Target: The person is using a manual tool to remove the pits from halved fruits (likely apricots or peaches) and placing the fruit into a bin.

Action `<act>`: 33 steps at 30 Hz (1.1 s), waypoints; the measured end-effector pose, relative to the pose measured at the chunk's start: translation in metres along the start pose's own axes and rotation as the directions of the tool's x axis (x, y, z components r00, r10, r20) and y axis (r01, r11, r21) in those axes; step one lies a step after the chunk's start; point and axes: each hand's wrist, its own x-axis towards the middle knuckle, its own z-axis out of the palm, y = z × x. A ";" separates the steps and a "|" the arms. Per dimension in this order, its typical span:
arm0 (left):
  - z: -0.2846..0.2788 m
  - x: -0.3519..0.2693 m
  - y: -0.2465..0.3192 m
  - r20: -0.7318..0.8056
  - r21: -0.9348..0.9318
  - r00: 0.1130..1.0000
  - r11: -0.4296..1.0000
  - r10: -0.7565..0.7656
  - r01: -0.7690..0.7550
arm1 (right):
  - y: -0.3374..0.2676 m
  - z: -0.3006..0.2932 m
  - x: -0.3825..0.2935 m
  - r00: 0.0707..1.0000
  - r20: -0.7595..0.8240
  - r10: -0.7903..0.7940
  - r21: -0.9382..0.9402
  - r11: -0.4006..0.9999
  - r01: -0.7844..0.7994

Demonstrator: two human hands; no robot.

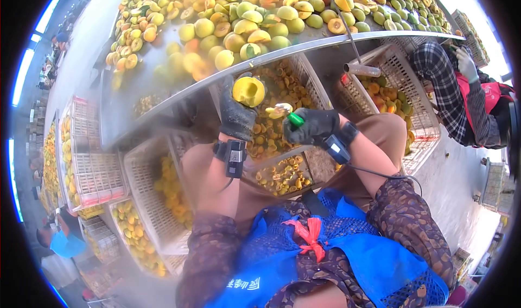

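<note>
My left hand [238, 114], in a dark glove, holds a halved yellow peach [248, 92] with its cut face and pit hollow turned up. My right hand [311, 125], gloved too, is closed on the green handle of a pitting tool [295, 120]. On the tool's metal end sits a piece of yellow flesh, perhaps with the pit; the exact shape of the tip is hidden. The tool is to the right of the peach half, apart from it. Both hands are above a plastic crate [319, 89] holding many small cut fruit pieces.
A metal table [179, 89] heaped with whole and halved fruit lies ahead, its raised edge close beyond my hands. Fruit crates stand at left [156, 210] and right [423, 116]. A co-worker [468, 92] sits at the right. A metal tube [362, 70] juts below the table edge.
</note>
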 end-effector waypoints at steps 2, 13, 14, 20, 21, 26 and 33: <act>-0.003 0.001 0.002 -0.018 -0.029 0.999 0.999 -0.027 0.026 | 0.003 -0.009 -0.005 0.961 -0.274 0.036 -0.384 0.912 -0.144; -0.004 -0.015 -0.025 0.140 0.287 0.985 0.948 0.102 -0.139 | 0.010 -0.010 0.025 0.682 -0.541 -0.491 -0.709 0.703 -0.056; -0.008 -0.013 -0.027 0.157 0.349 0.979 0.920 0.133 -0.181 | 0.012 -0.011 0.026 0.637 -0.550 -0.540 -0.729 0.683 -0.050; -0.034 0.001 -0.042 0.363 0.667 0.882 0.577 0.301 -0.471 | 0.030 -0.014 0.041 0.585 -0.631 -0.509 -0.715 0.674 -0.185; -0.034 0.001 -0.040 0.376 0.765 0.869 0.422 0.320 -0.487 | 0.033 -0.016 0.044 0.583 -0.636 -0.506 -0.716 0.669 -0.200; -0.029 -0.029 0.028 0.736 0.674 0.642 -0.335 0.216 -0.659 | 0.055 -0.016 0.034 0.665 -0.596 -0.450 -0.726 0.656 -0.207; -0.064 -0.174 0.205 0.370 0.587 0.907 -0.808 0.204 -0.058 | 0.103 0.020 0.021 0.970 -0.241 -0.020 -0.934 0.278 -0.226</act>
